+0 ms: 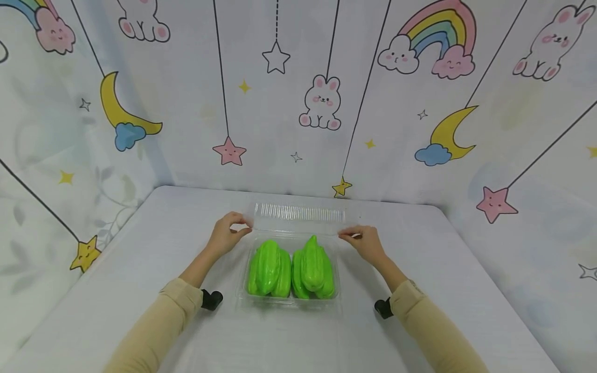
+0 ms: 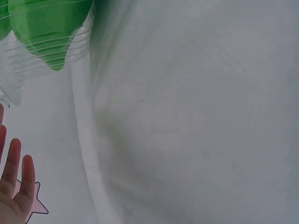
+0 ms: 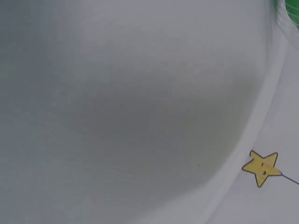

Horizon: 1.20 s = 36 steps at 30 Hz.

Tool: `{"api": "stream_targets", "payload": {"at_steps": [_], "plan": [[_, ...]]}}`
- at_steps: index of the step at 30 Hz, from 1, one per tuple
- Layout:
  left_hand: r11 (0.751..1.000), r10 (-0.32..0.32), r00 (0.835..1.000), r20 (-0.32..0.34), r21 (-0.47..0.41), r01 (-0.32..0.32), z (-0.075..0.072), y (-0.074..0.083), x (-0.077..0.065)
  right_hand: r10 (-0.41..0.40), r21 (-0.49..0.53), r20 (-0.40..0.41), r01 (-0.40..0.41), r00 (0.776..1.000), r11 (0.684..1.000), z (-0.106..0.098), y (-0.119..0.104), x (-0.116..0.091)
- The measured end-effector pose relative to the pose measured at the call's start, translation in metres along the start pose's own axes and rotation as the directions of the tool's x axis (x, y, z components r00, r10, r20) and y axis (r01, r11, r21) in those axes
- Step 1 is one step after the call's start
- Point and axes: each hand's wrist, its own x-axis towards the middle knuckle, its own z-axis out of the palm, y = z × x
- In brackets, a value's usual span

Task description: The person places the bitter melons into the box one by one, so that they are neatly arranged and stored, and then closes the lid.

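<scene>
A clear plastic clamshell box [image 1: 291, 300] stands on the table with its hinged lid [image 1: 300, 213] raised at the far side. Inside lie several bright green ribbed fruits [image 1: 268, 267], grouped in two heaps side by side. At the lid's left corner my left hand [image 1: 226, 235] pinches the edge between thumb and fingers. My right hand [image 1: 367, 243] does the same at the right corner. In the left wrist view, some fingers [image 2: 27, 179] of the left hand are extended below the box's clear wall [image 2: 49, 60]. The right wrist view does not show the right hand.
The table [image 1: 410, 331] has a white cover. Behind it hangs a cloth backdrop [image 1: 186, 93] printed with rabbits, moons, stars and rainbows. A dark wrist mount [image 1: 212, 299] sits by the left sleeve and another mount [image 1: 384, 308] by the right.
</scene>
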Motion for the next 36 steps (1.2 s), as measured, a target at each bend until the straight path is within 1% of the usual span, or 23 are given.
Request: {"api": "stream_targets", "payload": {"at_steps": [4, 8, 10, 13, 17, 19, 23, 25, 28, 30, 33, 35, 36], "plan": [[0.996, 0.039, 0.999, 0.019, 0.076, -0.040, -0.002, 0.002, -0.006, -0.028, -0.065, 0.024, 0.030, 0.999, 0.997, -0.001, -0.001, -0.007], [0.990, 0.027, 0.997, 0.066, 0.139, -0.036, -0.003, 0.007, -0.016, -0.042, -0.127, 0.081, 0.052, 0.996, 0.991, -0.002, -0.003, -0.015], [0.988, -0.001, 0.996, 0.085, 0.156, -0.013, -0.003, 0.010, -0.022, -0.059, -0.155, 0.106, 0.075, 0.993, 0.985, -0.003, -0.005, -0.018], [0.987, -0.032, 0.994, 0.109, 0.161, 0.014, -0.004, 0.015, -0.031, -0.059, -0.193, 0.133, 0.085, 0.989, 0.978, -0.004, -0.010, -0.025], [0.992, -0.075, 0.986, 0.147, 0.108, 0.060, -0.005, 0.023, -0.045, -0.021, -0.226, 0.190, 0.064, 0.981, 0.972, -0.006, -0.019, -0.035], [0.993, -0.102, 0.981, 0.164, 0.068, 0.092, -0.006, 0.028, -0.052, -0.004, -0.210, 0.231, 0.054, 0.973, 0.976, -0.007, -0.023, -0.039], [0.986, -0.164, 0.971, 0.173, -0.001, 0.167, -0.007, 0.037, -0.066, 0.023, -0.122, 0.295, 0.014, 0.955, 0.992, -0.011, -0.032, -0.049], [0.978, -0.193, 0.965, 0.178, -0.043, 0.203, -0.008, 0.042, -0.074, 0.034, -0.073, 0.313, -0.012, 0.949, 0.997, -0.013, -0.033, -0.055], [0.962, -0.219, 0.957, 0.192, -0.122, 0.245, -0.012, 0.050, -0.084, 0.065, 0.012, 0.347, -0.074, 0.936, 0.997, -0.015, -0.035, -0.066], [0.943, -0.236, 0.948, 0.212, -0.186, 0.276, -0.016, 0.054, -0.091, 0.086, 0.074, 0.387, -0.125, 0.918, 0.989, -0.018, -0.037, -0.074], [0.906, -0.269, 0.931, 0.246, -0.264, 0.331, -0.020, 0.059, -0.098, 0.111, 0.141, 0.446, -0.192, 0.888, 0.971, -0.021, -0.041, -0.083], [0.875, -0.301, 0.915, 0.268, -0.304, 0.377, -0.022, 0.060, -0.102, 0.143, 0.183, 0.471, -0.255, 0.870, 0.949, -0.023, -0.044, -0.087], [0.859, -0.320, 0.906, 0.278, -0.319, 0.401, -0.023, 0.061, -0.104, 0.159, 0.211, 0.486, -0.292, 0.859, 0.933, -0.023, -0.046, -0.089]]}}
